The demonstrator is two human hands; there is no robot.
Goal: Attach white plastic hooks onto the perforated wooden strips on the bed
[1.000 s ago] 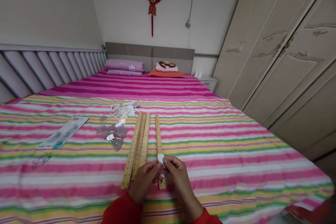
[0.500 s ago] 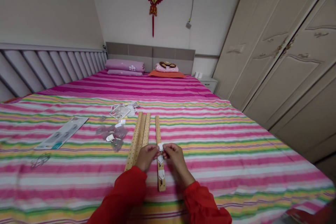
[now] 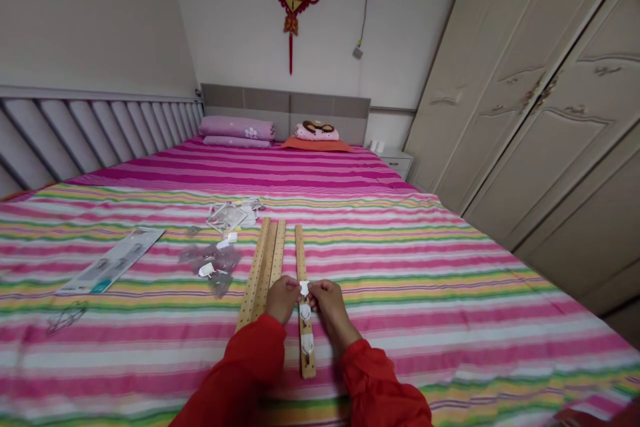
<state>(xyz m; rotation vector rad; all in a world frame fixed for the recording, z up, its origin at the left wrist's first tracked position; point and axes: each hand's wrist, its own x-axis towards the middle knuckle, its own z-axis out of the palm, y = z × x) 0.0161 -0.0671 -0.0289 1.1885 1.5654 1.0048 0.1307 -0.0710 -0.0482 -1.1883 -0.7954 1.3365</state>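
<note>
A narrow wooden strip with small holes lies lengthwise in front of me on the striped sheet. My left hand and my right hand pinch a small white hook from either side, over the strip. Whether the hook's back touches the wood I cannot tell. Closer to me, a second white hook and a third white hook sit on the same strip in line. Left of it, partly behind my left hand, lie several more perforated wooden strips side by side.
Clear plastic bags with a white hook lie left of the strips. Behind them is a pile of white and clear pieces. Farther left are a flat hook package and a thin clear scrap. A railing borders the bed.
The camera view has tilted slightly, so the strip and hooks sit a little lower in it. Both hands keep their pinch on the white hook, with only a slight shift of the fingers.
</note>
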